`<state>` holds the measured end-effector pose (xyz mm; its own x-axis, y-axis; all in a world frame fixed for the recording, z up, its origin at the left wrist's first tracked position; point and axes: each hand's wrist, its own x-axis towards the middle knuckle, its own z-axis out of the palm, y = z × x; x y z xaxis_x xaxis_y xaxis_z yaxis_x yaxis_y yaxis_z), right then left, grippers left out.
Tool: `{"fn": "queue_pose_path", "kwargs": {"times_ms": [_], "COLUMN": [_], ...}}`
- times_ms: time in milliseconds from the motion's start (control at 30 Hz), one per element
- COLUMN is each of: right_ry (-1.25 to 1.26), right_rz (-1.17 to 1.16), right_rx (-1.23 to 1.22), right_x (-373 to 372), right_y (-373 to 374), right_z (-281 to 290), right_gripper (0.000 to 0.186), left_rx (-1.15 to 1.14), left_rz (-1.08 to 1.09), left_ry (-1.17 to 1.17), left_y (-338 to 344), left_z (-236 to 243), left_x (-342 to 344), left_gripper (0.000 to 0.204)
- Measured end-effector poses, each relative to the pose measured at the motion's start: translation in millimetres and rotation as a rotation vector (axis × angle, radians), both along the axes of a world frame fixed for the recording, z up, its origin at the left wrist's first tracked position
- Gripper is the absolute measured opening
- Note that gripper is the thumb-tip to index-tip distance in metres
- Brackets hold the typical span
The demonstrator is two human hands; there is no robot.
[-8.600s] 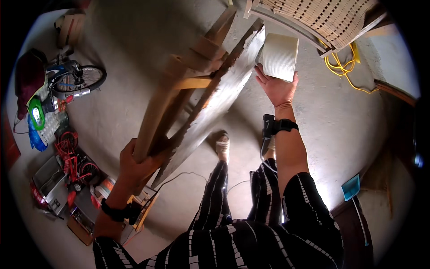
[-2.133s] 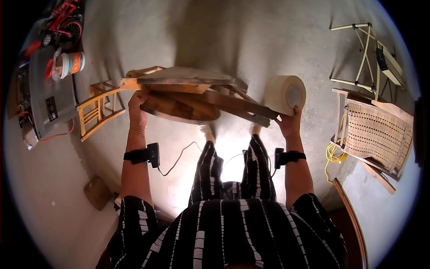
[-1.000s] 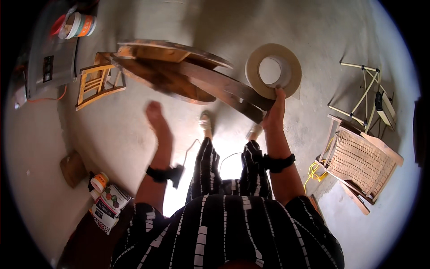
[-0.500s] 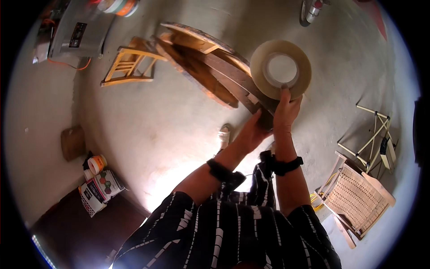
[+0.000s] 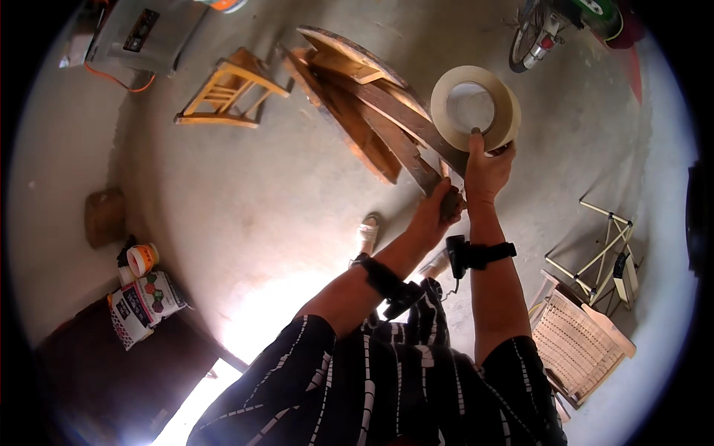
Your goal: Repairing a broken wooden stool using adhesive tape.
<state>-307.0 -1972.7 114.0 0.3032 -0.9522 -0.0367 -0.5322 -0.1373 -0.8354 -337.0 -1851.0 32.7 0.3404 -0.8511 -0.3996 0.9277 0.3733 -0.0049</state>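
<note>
My right hand (image 5: 487,167) grips a wide roll of tape (image 5: 448,100), thumb inside its core; behind it, the dark wooden legs of a round folded table run beneath the roll. My left hand (image 5: 437,209) is closed round the lower end of a dark leg, just left of my right wrist. The folded wooden table (image 5: 349,119) extends up and left from my hands, its two curved boards spread slightly apart, with lighter wood inside.
A wooden folding stool (image 5: 223,97) lies at upper left near a silver case (image 5: 167,37). A bicycle (image 5: 547,41) is at top right. A metal folding frame (image 5: 606,253) and woven chair (image 5: 573,334) stand right. A bag (image 5: 145,316) and bucket (image 5: 143,259) are lower left.
My left hand let go of the table's far side and has moved right to grip the leg's end. The table now slants from upper left to lower right. The view has turned.
</note>
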Motion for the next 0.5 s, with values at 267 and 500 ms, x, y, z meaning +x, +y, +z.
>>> {"fn": "queue_pose_path", "kwargs": {"times_ms": [267,500], "right_ry": [0.023,0.062], "right_rz": [-0.047,-0.078], "right_rx": [-0.044,-0.040], "right_x": [9,25], "right_y": [-7,-14], "right_z": [-1,7], "right_gripper": [0.087,0.089], "left_rx": [0.268,0.333], "left_rz": [-0.068,-0.106], "left_ry": [-0.406,0.015], "left_y": [0,-16], "left_z": [17,47], "left_x": [11,41], "left_gripper": [0.038,0.027]}}
